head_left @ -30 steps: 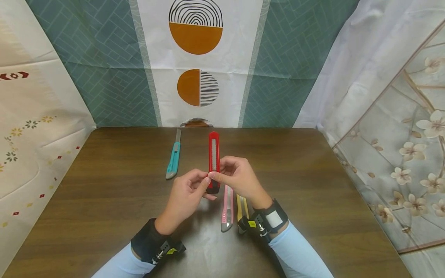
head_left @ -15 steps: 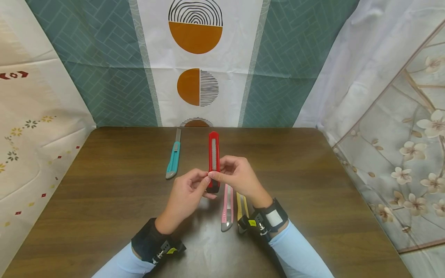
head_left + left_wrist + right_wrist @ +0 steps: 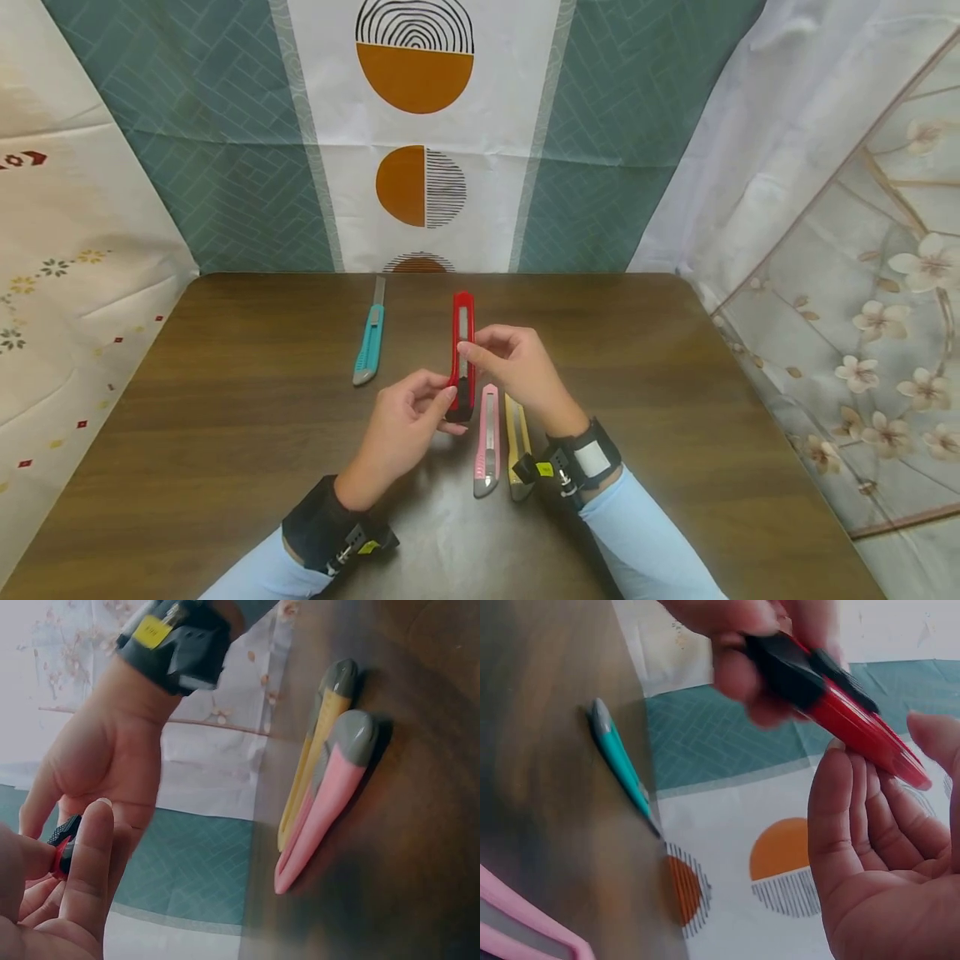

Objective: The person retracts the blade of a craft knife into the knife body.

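Note:
A red utility knife (image 3: 464,321) with a black end stands above the table between both hands. My left hand (image 3: 401,425) grips its black lower end between thumb and fingers; in the right wrist view the black slider (image 3: 845,681) shows there. Higher up, my right hand (image 3: 525,371) has its fingertips (image 3: 832,761) against the knife's underside, while its thumb (image 3: 934,739) stands apart from it in the right wrist view. Just below the hands lie a pink utility knife (image 3: 488,433) and a yellow utility knife (image 3: 517,442), side by side.
A teal utility knife (image 3: 368,346) with its blade out lies farther back on the left of the brown wooden table (image 3: 247,400). Patterned cloths, including a green one (image 3: 600,200), hang around the table's back and sides.
My right hand has moved up along the red utility knife, its thumb shifting from the lower end toward the middle. The left hand keeps its grip. The head view has shifted slightly.

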A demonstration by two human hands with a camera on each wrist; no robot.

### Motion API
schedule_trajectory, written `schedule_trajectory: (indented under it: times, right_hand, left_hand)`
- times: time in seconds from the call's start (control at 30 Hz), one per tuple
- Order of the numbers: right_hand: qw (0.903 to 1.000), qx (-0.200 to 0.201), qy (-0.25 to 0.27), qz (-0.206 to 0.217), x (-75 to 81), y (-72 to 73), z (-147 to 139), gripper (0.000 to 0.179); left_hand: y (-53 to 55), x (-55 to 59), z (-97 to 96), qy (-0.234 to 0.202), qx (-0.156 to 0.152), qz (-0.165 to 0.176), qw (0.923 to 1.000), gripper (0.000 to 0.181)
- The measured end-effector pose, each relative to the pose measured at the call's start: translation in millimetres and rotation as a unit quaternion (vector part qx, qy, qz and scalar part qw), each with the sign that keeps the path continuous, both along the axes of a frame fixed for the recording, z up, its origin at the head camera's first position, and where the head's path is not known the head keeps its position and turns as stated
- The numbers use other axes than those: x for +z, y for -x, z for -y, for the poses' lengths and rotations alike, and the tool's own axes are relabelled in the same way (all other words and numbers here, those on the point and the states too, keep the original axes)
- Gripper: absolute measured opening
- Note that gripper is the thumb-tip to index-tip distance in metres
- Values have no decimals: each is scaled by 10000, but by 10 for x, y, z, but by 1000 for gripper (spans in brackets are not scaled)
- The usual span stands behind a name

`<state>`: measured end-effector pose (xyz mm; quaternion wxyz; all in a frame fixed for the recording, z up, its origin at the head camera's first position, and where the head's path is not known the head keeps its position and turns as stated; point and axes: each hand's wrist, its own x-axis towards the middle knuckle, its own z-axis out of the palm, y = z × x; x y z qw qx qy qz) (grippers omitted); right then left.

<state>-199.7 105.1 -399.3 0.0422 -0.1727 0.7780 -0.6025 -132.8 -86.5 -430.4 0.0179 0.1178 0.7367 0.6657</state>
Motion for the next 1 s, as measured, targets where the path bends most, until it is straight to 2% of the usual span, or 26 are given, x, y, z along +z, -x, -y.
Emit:
schedule_trajectory:
  times: [0.23,0.47,0.63,0.77,0.93,1.0]
  right_hand:
    - [9997,-126,100,-155,209,158,-19,23]
    - [10000,-52,-71,-42,299,241,-3,24]
    - [10000,6,-51,62,278,253,25,23]
    - [9996,8,-279,82,223,274,36,24]
    - [9988,137,-432,191,64,330,45,24]
    - [9983,249,-424,315,-8,343,50,23]
  left_hand:
    - [-53,-77,-40,-13,-91,230,9997,19]
    - [-103,-104,-63,-153,-55,191,9997,17]
    - [-135,-78,-33,-13,-68,255,9997,21]
    - [-158,-108,13,121,-123,312,9994,26]
    - [-199,-195,56,267,-342,609,9972,44]
    - [-214,-232,66,515,-318,735,9955,56]
